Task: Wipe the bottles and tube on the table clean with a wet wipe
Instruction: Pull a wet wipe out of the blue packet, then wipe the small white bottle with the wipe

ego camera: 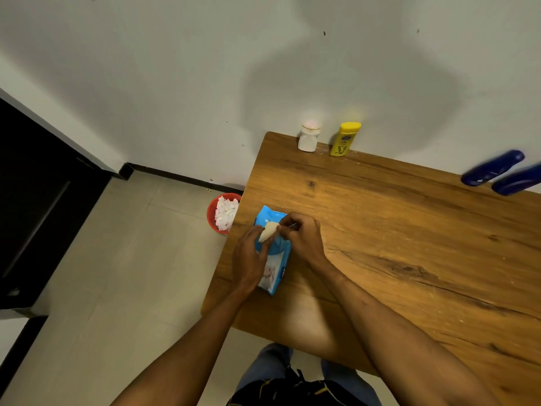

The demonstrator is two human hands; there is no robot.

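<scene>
A blue wet-wipe pack [278, 259] lies near the left edge of the wooden table [395, 244]. My left hand [251, 256] rests on the pack and holds it down. My right hand [301, 232] pinches a white wet wipe [268, 232] that sticks out of the pack's opening. A small white bottle [308, 136] and a yellow bottle [345, 139] stand upright at the table's far edge against the wall. Two dark blue bottles [491, 168] [516, 180] lie at the far right edge, partly cut off by the frame.
A red bin [212, 210] holding crumpled white wipes stands on the tiled floor just left of the table. A dark door or cabinet [35, 200] fills the far left. The wall runs directly behind the table.
</scene>
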